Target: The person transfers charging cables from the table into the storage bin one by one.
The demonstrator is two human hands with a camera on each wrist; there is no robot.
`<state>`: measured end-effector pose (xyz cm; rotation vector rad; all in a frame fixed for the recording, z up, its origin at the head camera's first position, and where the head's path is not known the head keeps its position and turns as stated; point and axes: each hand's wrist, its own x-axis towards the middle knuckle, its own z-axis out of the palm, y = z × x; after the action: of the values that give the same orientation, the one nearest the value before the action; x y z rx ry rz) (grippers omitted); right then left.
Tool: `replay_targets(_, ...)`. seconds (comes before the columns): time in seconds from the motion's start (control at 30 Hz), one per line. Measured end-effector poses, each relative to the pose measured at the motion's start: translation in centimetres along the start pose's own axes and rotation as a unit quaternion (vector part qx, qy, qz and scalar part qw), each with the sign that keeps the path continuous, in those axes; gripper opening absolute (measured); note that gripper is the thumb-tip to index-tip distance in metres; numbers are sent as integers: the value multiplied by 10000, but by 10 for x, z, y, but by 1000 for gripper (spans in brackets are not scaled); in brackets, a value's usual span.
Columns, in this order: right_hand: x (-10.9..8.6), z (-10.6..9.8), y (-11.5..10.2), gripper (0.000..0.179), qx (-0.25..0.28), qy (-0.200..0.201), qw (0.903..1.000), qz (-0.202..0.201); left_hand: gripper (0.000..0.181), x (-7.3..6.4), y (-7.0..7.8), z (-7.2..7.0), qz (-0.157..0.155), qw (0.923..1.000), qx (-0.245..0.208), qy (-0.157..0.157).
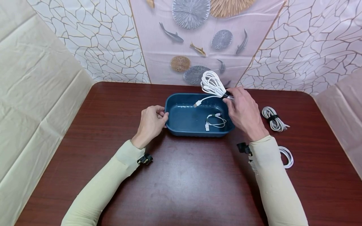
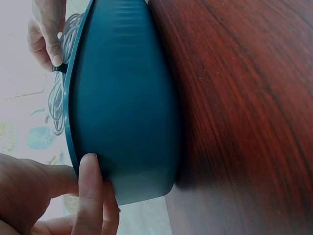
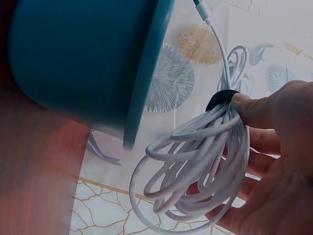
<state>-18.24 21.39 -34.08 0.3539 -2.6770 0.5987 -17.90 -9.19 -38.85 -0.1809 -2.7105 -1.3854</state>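
My right hand [image 1: 244, 113] holds a bundled white USB cable [image 1: 211, 84] over the back right of a dark blue plastic bin [image 1: 183, 117]. In the right wrist view, the thumb presses on the black strap [image 3: 222, 99] round the bundle, and the loops [image 3: 195, 161] spread below it. One plug end [image 1: 198, 103] dangles over the bin's inside. At the bin's left end, my left hand [image 1: 150, 124] pinches the rim between thumb and fingers. A short white USB cable [image 1: 207, 126] lies on the bin's floor, toward the right.
To the right of the bin, a white cable bundle [image 1: 274, 119] with a black strap lies on the brown table [image 1: 186, 182]. Nearer, a coiled white cable [image 1: 290, 158] is partly hidden by the right sleeve [image 1: 275, 175]. A patterned cloth [image 1: 113, 40] hangs behind the table.
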Motion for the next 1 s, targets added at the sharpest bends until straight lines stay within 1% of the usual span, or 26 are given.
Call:
replay_targets(0.37, 0, 2, -3, 33, 42, -133, 9999, -7, 26, 0, 1, 0, -21, 10000, -1, 12)
replay_targets(0.57, 0, 4, -5, 33, -24, -191, 9998, -64, 25, 0, 1, 0, -8, 10000, -5, -8)
replay_targets(1.0, -1, 10, -10, 33, -204, -62, 9990, -382, 26, 0, 0, 0, 0, 10000, -21, -7)
